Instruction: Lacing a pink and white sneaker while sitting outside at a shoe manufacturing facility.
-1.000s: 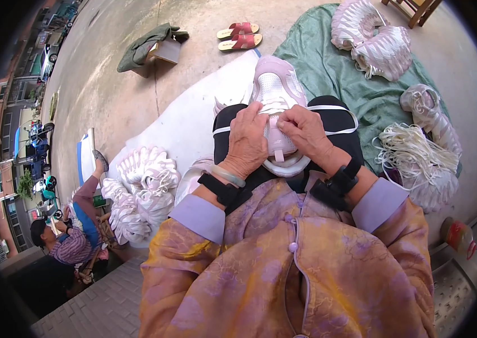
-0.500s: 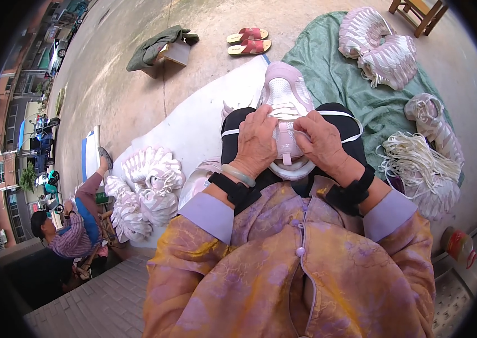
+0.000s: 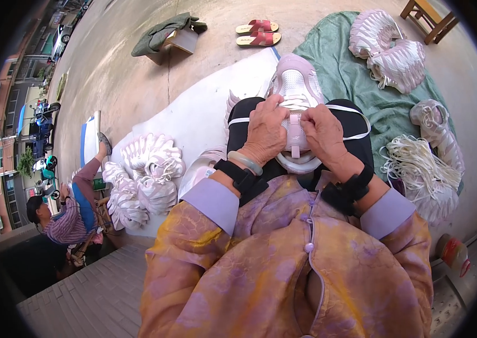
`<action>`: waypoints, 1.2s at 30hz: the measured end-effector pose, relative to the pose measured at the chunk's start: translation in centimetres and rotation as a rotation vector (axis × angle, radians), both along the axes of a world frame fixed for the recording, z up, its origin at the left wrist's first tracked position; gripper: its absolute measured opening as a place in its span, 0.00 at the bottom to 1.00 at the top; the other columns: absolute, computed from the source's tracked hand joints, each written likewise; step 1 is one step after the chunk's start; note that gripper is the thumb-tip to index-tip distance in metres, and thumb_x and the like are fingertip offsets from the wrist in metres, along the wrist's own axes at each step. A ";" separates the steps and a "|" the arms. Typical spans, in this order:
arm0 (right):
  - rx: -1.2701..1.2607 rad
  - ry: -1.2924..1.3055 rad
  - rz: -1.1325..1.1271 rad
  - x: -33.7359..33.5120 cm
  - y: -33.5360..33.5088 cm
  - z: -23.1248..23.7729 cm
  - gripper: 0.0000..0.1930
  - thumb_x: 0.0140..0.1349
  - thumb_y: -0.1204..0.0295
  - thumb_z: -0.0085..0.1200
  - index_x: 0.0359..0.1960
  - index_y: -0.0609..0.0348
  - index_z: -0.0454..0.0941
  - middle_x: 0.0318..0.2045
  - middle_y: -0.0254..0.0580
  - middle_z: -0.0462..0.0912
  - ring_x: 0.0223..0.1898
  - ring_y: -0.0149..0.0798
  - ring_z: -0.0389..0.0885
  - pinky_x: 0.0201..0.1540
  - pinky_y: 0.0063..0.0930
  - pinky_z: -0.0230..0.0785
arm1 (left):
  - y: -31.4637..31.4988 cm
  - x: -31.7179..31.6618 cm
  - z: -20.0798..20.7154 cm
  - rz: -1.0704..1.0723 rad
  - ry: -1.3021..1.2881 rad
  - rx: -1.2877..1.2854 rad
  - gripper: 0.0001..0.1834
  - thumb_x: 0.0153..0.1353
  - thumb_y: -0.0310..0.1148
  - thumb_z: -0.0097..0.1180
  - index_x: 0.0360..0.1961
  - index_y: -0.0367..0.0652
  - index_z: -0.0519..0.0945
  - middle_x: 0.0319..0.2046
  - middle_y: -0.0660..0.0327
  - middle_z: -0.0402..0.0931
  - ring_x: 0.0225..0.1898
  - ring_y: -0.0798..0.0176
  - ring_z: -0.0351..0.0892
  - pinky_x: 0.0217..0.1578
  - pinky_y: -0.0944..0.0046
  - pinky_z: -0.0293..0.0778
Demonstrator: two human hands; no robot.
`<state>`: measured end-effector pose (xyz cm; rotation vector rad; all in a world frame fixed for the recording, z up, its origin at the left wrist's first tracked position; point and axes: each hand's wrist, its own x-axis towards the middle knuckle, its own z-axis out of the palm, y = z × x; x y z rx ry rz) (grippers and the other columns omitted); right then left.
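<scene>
Shoes (image 3: pixel 147 174) lie by the left edge of a white sheet (image 3: pixel 204 96); left hand (image 3: pixel 268 127), fingers bent, touches the pinkish shoe (image 3: pixel 295 80) on the lap (image 3: pixel 241 134), toe past its far edge; right hand (image 3: pixel 323 128) curls opposite; whether either pinches lace (image 3: pixel 295 105), I cannot tell.

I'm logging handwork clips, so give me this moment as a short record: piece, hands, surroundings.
piece: pink-and-white shoe on the lap, toe pointing away
left hand: at the laces; exact grip hidden
right hand: beside the tongue, curled
left side: stacked shoes on a white sheet
right side: lace pile, green sheet
ahead: red slippers
</scene>
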<state>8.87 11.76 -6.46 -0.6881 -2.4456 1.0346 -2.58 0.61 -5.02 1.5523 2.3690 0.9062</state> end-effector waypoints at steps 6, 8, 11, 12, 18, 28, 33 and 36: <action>0.053 0.020 0.023 -0.9 -0.7 0.0 0.03 0.52 0.72 0.50 0.25 0.54 0.76 0.29 0.42 0.73 0.32 0.47 0.74 0.34 0.40 0.61 | -0.6 -0.2 -0.2 -0.014 -0.056 0.035 0.11 0.45 0.21 0.44 0.33 0.37 0.74 0.49 0.49 0.66 0.47 0.46 0.65 0.50 0.54 0.62; 0.025 -0.061 0.078 -0.7 -0.2 -0.1 0.03 0.52 0.72 0.51 0.26 0.53 0.76 0.29 0.40 0.74 0.33 0.46 0.74 0.34 0.39 0.59 | -0.4 -0.2 -0.1 -0.053 -0.073 0.042 0.08 0.49 0.23 0.48 0.32 0.36 0.74 0.49 0.47 0.66 0.48 0.45 0.66 0.50 0.56 0.63; 0.021 -0.084 0.131 -0.7 0.6 0.2 0.03 0.52 0.72 0.51 0.26 0.52 0.77 0.29 0.39 0.74 0.32 0.45 0.74 0.34 0.39 0.59 | -0.5 0.0 0.2 -0.067 -0.042 0.048 0.06 0.50 0.25 0.51 0.31 0.36 0.74 0.49 0.46 0.66 0.48 0.44 0.67 0.50 0.56 0.64; 0.027 -0.080 0.126 -0.6 0.7 0.4 0.03 0.52 0.72 0.51 0.26 0.52 0.77 0.29 0.39 0.74 0.32 0.45 0.74 0.34 0.39 0.59 | -0.5 0.1 0.2 -0.072 -0.037 0.054 0.06 0.50 0.25 0.51 0.31 0.36 0.74 0.49 0.46 0.66 0.48 0.44 0.67 0.50 0.56 0.64; 0.166 -0.167 0.154 -0.5 0.2 1.6 0.05 0.53 0.71 0.49 0.28 0.54 0.78 0.28 0.44 0.75 0.31 0.46 0.76 0.34 0.39 0.63 | -0.6 0.8 -0.5 0.004 -0.020 0.055 0.05 0.49 0.25 0.54 0.28 0.37 0.73 0.52 0.44 0.65 0.52 0.43 0.65 0.53 0.57 0.62; -0.313 -0.143 0.257 1.0 4.8 2.7 0.11 0.47 0.71 0.56 0.34 0.57 0.76 0.28 0.48 0.78 0.33 0.49 0.77 0.36 0.38 0.68 | 0.8 1.0 -0.7 0.066 -0.158 0.089 0.06 0.52 0.26 0.51 0.30 0.35 0.69 0.53 0.40 0.61 0.53 0.40 0.62 0.54 0.53 0.59; 0.061 -0.034 0.306 2.1 7.2 3.4 0.13 0.44 0.75 0.57 0.34 0.60 0.75 0.22 0.42 0.75 0.25 0.44 0.75 0.30 0.32 0.64 | 0.2 0.6 2.4 0.079 0.058 0.007 0.05 0.54 0.25 0.48 0.29 0.33 0.68 0.50 0.40 0.63 0.50 0.41 0.63 0.53 0.52 0.59; 0.353 0.017 0.299 2.3 7.9 3.0 0.10 0.45 0.75 0.55 0.32 0.55 0.75 0.24 0.40 0.74 0.29 0.44 0.74 0.36 0.33 0.62 | -3.4 -1.9 4.4 0.112 0.252 -0.055 0.04 0.54 0.24 0.47 0.29 0.33 0.67 0.49 0.40 0.63 0.51 0.40 0.63 0.53 0.52 0.59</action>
